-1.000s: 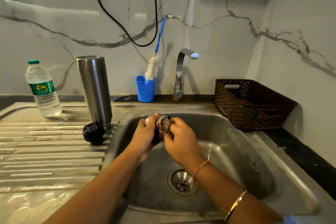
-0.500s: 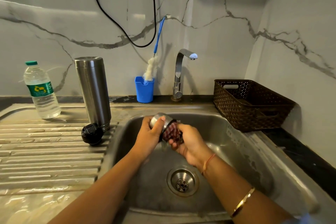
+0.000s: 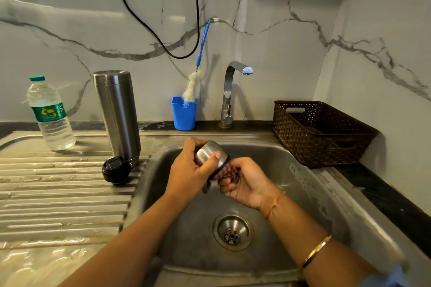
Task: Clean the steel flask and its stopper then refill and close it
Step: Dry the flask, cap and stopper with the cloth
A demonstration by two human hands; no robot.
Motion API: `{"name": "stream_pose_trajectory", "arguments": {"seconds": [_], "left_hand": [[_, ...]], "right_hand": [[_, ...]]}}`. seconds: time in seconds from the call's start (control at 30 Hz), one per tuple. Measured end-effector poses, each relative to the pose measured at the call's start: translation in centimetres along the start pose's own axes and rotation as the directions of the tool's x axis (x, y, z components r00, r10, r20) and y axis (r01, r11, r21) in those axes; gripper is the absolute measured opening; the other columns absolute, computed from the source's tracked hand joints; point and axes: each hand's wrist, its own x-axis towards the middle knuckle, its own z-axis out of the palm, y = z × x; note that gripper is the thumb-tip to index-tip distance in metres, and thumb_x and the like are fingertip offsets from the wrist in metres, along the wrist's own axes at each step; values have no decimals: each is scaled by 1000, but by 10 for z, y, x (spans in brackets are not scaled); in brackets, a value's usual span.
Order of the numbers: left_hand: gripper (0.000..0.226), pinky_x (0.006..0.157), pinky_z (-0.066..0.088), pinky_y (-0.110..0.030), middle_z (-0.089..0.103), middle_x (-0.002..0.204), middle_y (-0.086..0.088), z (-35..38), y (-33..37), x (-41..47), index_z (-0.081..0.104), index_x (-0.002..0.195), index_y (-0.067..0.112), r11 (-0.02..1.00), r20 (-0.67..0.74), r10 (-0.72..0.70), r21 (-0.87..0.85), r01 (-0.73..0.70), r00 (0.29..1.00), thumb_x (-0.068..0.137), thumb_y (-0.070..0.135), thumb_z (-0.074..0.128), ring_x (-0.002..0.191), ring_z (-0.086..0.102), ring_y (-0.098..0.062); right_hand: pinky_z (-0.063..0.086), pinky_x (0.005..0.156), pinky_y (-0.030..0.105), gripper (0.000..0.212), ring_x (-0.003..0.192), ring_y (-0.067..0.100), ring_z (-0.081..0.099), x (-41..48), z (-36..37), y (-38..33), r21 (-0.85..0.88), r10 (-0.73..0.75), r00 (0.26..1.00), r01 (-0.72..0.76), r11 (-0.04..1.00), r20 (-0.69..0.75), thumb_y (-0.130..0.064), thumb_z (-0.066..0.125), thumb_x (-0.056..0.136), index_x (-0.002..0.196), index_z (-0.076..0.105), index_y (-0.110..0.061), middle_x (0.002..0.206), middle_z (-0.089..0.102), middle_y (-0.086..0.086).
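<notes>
The tall steel flask (image 3: 116, 116) stands upright on the draining board, left of the sink. Its black stopper (image 3: 116, 170) lies at the flask's foot. Over the sink bowl my left hand (image 3: 189, 170) grips a small steel cup-shaped lid (image 3: 208, 151), tilted with its open end toward the right. My right hand (image 3: 245, 182) holds a dark reddish scrubber (image 3: 227, 172) pressed into the lid's open end. Most of the scrubber is hidden by my fingers.
A water bottle (image 3: 50, 114) with a green cap stands at the far left. A blue holder (image 3: 184, 113) with a bottle brush (image 3: 192, 87) sits by the tap (image 3: 229, 93). A brown basket (image 3: 319, 133) stands right of the sink (image 3: 303, 193). The drain (image 3: 232, 232) lies below my hands.
Both hands have shifted lower and slightly right in the sink. The lid has turned, so more of its steel side shows, and my right hand has rolled palm-up under it.
</notes>
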Motion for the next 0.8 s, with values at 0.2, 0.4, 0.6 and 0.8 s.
{"name": "stream_pose_trajectory", "arguments": {"seconds": [0.2,0.4,0.6,0.8], "left_hand": [[15,67,55,-25,61,96,-1,10,-4,1,51,102,30,926,31,-195,-323,194,980,91,38,56,91,65,-19],[46,49,35,-22,56,59,-2,6,-2,0,61,78,16,527,291,-713,-377,762,637,92,55,40,51,47,-11],[25,59,52,-24,64,84,2,2,-1,5,54,111,23,951,-69,-306,-56,303,949,94,40,50,71,63,-8],[32,64,55,-18,61,100,3,5,-2,3,44,116,24,991,70,-111,-63,116,991,90,32,61,83,63,-6]], "right_hand": [[33,35,13,28,42,8,46,-4,7,-1,-312,-164,978,117,943,-129,-18,39,97,90,61,-2,64,58,8],[40,63,35,40,78,30,53,5,-1,20,-835,-571,609,399,-379,550,-26,31,83,93,60,-2,93,51,15],[47,64,28,18,77,23,59,11,0,7,-751,-512,859,342,565,5,-15,48,96,92,62,-6,83,59,7],[26,33,13,22,34,6,38,7,-23,-9,-21,90,992,-89,996,84,-12,33,92,85,52,-5,66,53,9]]}}
